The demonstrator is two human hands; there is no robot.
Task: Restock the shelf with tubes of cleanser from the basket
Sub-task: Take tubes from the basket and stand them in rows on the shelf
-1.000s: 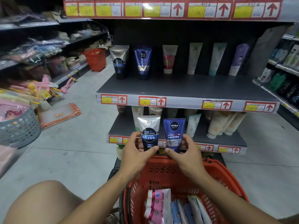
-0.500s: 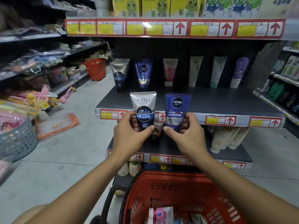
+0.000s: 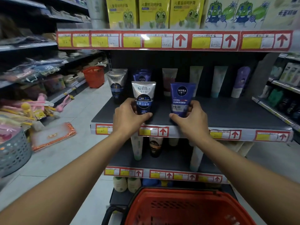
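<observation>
- The left hand (image 3: 128, 117) has its grip clamped on the Softto tube (image 3: 143, 97): thumb across the dark lower front, fingers curled round the far side near the cap end.
- That tube is silver at the top with the brand name, and has a navy band below with white and blue lettering; it stands upright, cap end down.
- The right hand (image 3: 189, 118) grips the Nivea tube (image 3: 182, 99) in the same way, thumb low at the front left, fingers wrapped round the right edge.
- The Nivea tube is deep blue with a round dark logo and white text, upright, slightly apart from the Softto tube.
- Both tubes are at the front part of the grey shelf (image 3: 235, 114); whether their caps touch it I cannot tell, as the hands cover the bottoms.
- Both forearms reach straight forward and slightly up, wrists nearly level, palms turned inward toward each other.
- Behind, along the back of the shelf, stand another Softto tube (image 3: 116, 84), another Nivea tube (image 3: 141, 76), and pale tubes in pink, green and purple.
- Below, close in front of the person, is the red basket (image 3: 186, 207).
- Yellow boxes (image 3: 153, 13) line the shelf above.
</observation>
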